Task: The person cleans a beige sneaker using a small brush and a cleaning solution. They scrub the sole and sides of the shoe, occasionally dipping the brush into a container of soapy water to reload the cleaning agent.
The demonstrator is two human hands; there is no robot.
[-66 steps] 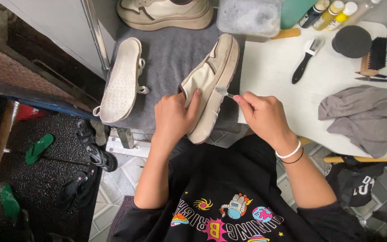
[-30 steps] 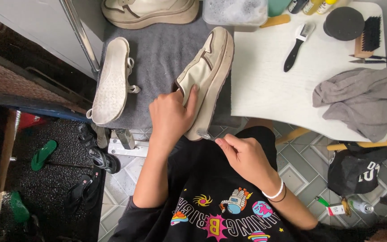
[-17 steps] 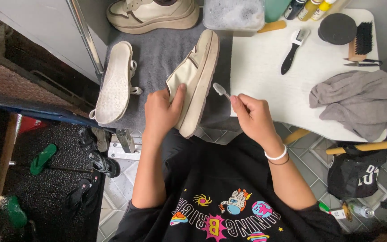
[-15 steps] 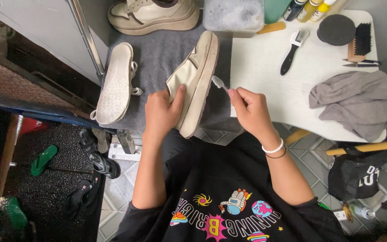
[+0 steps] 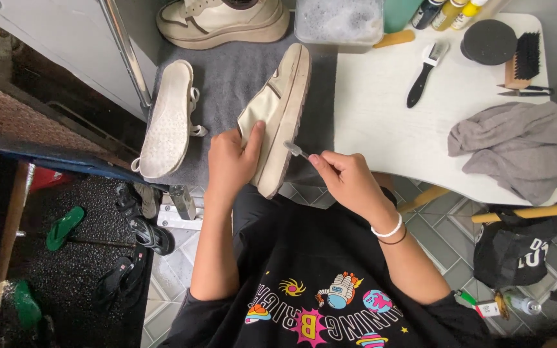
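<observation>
A cream shoe (image 5: 278, 109) lies on its side on a grey mat (image 5: 227, 77). My left hand (image 5: 229, 161) grips its upper near the heel end, thumb up on the leather. My right hand (image 5: 346, 182) holds a small brush (image 5: 295, 150) by the handle, and the bristle head touches the edge of the shoe's sole. A second cream shoe (image 5: 170, 116) lies sole up to the left on the same mat. A third shoe (image 5: 224, 22) stands upright at the back.
A clear tub of soapy water (image 5: 338, 20) stands behind the shoe. On the white table (image 5: 381, 122) lie a black-handled brush (image 5: 423, 74), a round black sponge (image 5: 488, 40), a wooden brush (image 5: 522, 59), bottles (image 5: 446, 9) and a grey cloth (image 5: 517, 148). Sandals (image 5: 130, 238) lie on the floor at left.
My right hand came up from my lap with the brush and moved to the shoe's sole edge. My left hand has kept hold of the shoe throughout.
</observation>
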